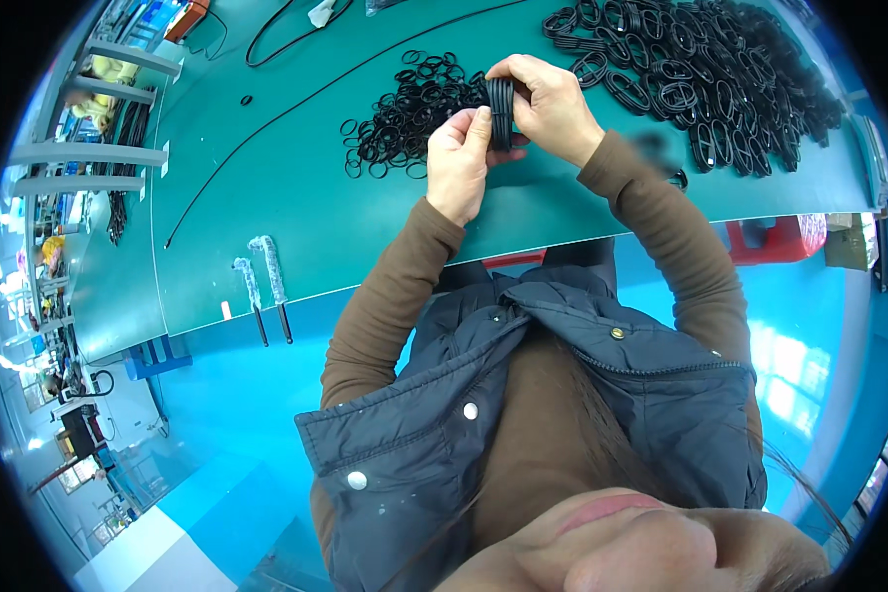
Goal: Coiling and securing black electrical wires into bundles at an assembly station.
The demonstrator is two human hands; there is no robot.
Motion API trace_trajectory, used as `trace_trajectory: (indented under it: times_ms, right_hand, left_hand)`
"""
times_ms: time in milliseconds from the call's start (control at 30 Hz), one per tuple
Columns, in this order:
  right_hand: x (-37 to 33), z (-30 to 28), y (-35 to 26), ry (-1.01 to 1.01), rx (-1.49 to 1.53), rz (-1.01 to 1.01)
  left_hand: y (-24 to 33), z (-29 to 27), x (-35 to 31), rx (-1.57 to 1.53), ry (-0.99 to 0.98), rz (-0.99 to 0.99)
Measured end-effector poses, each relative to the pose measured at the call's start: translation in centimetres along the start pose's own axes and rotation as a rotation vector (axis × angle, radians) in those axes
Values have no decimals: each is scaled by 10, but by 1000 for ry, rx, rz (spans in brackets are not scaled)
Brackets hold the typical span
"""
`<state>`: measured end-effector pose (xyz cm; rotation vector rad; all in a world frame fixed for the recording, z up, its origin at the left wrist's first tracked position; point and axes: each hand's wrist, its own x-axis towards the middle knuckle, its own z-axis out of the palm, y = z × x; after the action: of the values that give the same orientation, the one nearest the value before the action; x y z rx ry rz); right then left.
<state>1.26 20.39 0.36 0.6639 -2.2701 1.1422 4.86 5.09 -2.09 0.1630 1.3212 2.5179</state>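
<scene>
Both of my hands grip one coiled black cable (501,111), held upright above the green table. My left hand (460,163) pinches its left side, thumb pressed against the loops. From the right, my right hand (553,107) wraps its fingers around the top and far side of the bundle. A band seems to cross the coil's middle, though I cannot make it out clearly. Just left of and behind my hands lies a loose heap of small black rings (405,123), like rubber bands.
Many coiled black cables (681,89) are piled at the right. One long black cable (296,109) stretches across the green table (266,187). Two plastic-wrapped tools (271,281) lie at the near edge. A red stool (775,242) stands below the table at right; grey racks (99,156) are at left.
</scene>
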Motion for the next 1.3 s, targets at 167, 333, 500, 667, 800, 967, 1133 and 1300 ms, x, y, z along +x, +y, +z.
trace_trajectory:
  times_ms: [167, 333, 500, 667, 800, 967, 1133, 1300]
  right_hand:
    - [-6, -2, -7, -45, 8, 194]
    - [-6, -9, -3, -99, 409, 425]
    - [-10, -14, -2, -90, 714, 485]
    - [-15, -16, -10, -10, 589, 488]
    - [-16, -17, -13, 27, 510, 540]
    - [-21, -20, -6, 3, 415, 595]
    - [-31, -12, 2, -60, 800, 684]
    - [-22, -34, -9, -31, 775, 719]
  left_hand:
    - [-5, 7, -9, 22, 21, 24]
    - [4, 12, -9, 117, 3, 62]
    - [8, 14, -6, 155, -14, 83]
    - [0, 11, -1, 219, -17, 106]
    - [-6, 9, 4, 262, -20, 123]
    - [-6, 16, 4, 347, -6, 87]
    - [-12, 16, 11, 415, -51, 128]
    - [-12, 28, 21, 374, -93, 63]
